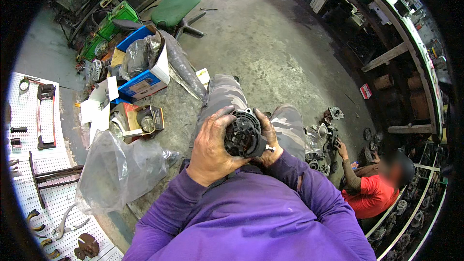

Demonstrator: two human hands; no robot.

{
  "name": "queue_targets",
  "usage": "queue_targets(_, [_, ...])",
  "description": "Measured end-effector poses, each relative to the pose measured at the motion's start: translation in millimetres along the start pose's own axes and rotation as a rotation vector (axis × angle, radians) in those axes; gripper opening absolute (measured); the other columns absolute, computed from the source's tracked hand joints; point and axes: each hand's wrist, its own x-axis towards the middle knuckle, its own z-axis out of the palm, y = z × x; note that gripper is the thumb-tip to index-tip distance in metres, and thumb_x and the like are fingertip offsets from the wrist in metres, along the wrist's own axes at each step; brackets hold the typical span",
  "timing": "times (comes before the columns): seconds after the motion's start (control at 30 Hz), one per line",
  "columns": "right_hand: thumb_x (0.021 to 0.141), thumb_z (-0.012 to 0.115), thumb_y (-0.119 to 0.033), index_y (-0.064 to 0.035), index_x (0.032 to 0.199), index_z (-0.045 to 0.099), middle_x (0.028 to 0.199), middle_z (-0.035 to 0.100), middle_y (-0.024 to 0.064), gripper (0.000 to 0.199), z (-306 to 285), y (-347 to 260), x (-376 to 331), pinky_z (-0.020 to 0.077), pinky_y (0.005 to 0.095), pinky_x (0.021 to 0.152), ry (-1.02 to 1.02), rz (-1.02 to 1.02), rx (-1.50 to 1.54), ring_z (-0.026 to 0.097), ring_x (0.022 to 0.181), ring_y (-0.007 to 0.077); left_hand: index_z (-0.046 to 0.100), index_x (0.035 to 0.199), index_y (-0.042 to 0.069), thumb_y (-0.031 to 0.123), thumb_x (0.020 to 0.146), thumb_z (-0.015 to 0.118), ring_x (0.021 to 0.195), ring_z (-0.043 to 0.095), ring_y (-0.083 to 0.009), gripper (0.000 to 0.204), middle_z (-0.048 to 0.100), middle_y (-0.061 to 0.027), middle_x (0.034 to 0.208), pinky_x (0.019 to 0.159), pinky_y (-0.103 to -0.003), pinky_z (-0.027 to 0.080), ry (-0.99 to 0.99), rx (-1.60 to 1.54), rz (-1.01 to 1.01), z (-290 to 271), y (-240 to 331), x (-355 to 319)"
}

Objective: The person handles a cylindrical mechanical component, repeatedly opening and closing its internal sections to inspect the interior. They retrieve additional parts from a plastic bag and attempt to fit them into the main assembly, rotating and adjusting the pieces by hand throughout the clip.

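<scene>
I hold a dark, round alternator (241,135) over my lap, its open black inner side facing up. My left hand (208,147) wraps round its left side, with the fingers over the upper rim and the thumb along the lower edge. On the opposite side my right hand (271,140) grips the housing, partly hidden behind it. A short metal stud sticks out near my right wrist. A mounting ear shows at the top of the rim.
Boxes, including a blue one (142,84), and a clear plastic bag (123,171) lie left. Tools hang on a white pegboard (50,164). A green chair (176,9) stands ahead. At right, a person in red (369,195) reaches toward metal parts (316,140) on the floor, near a workbench (398,50).
</scene>
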Motion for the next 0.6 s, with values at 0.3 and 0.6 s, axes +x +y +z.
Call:
queue_targets(0.3, [0.107,0.056,-0.052,-0.0063,0.14,0.064,0.133,0.072,0.0163,0.057,-8,-2,3,0.0573,0.0497,0.107,-0.068,-0.14,-0.122,0.072,0.118,0.0298,0.049,0.127,0.006,0.031,0.058,0.103,0.131,0.059,-0.0507,0.091,0.053,-0.0299,0.147,0.108,-0.055,0.052,0.023,0.02,-0.002,4,12,-5])
queue_targets(0.6, [0.107,0.051,-0.055,-0.0073,0.135,0.068,0.121,0.077,0.015,0.058,-13,-16,3,0.0638,0.0478,0.094,0.106,-0.252,-0.243,0.077,0.102,0.0293,0.069,0.107,0.007,0.027,0.072,0.092,0.134,0.059,-0.0465,0.046,0.053,-0.0281,0.151,0.11,-0.051,0.051,-0.105,-0.134,0.055,-12,12,-6])
